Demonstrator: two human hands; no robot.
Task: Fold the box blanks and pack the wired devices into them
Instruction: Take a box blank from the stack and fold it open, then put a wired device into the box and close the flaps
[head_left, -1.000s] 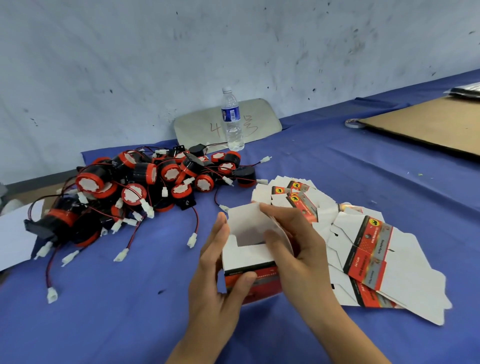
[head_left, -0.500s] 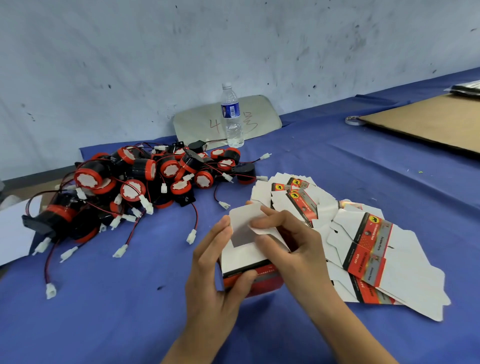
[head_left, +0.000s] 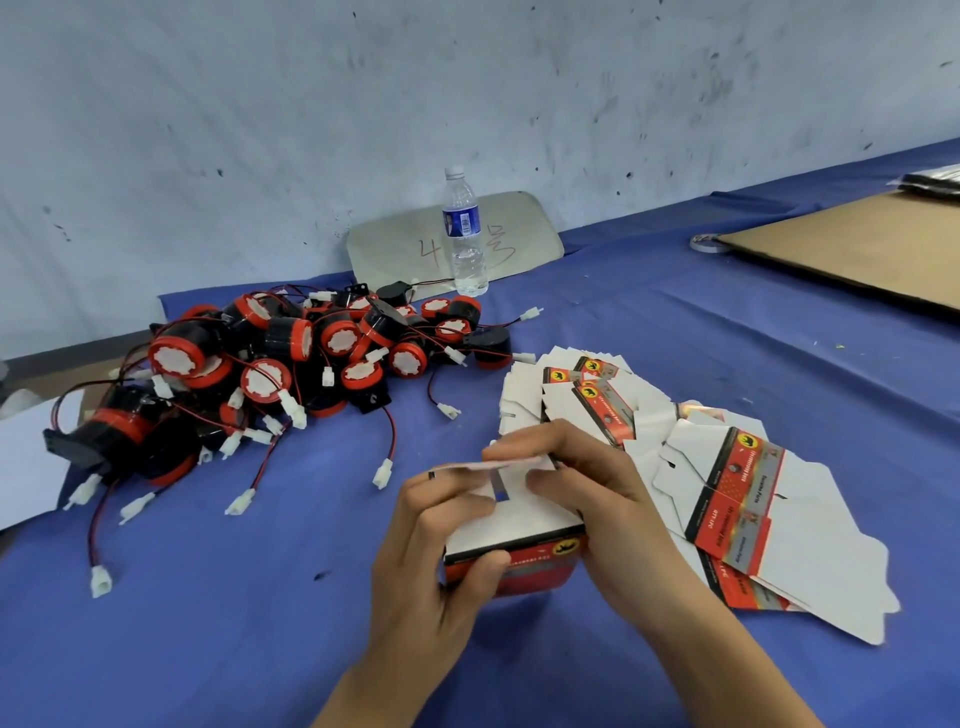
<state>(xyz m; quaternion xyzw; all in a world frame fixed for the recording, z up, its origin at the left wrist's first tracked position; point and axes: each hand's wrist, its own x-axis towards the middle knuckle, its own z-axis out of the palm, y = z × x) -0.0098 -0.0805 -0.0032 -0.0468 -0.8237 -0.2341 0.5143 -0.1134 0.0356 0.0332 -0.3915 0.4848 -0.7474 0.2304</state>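
Nearest us, both hands work on one partly folded box (head_left: 511, 551) that stands on the blue tabletop (head_left: 208, 623) toward its near edge. Our left hand (head_left: 431, 561) grips the box's left side, the thumb curled against its red front panel and the fingers curled over the top, pressing a white flap down. Our right hand (head_left: 602, 519) holds the right side, its fingers bent over the top and pinching the thin upper flap (head_left: 488, 466), which lies nearly flat above the opening.

Just right of the box, touching the right wrist, lies a fanned heap of flat box blanks (head_left: 727, 488), white with red and black printed bands; they overlap too much for us to count them, though at least five show.

To the left, further back, a pile of wired devices (head_left: 291, 358) sits near the tabletop's left edge: black cylinders with red rims, red and black leads and white plugs. We count well over a dozen, no exact number.

Behind the pile stands one water bottle (head_left: 464, 234), upright before one pale board (head_left: 524, 234) leaning on the wall. At the far right corner lies one brown cardboard sheet (head_left: 857, 249).
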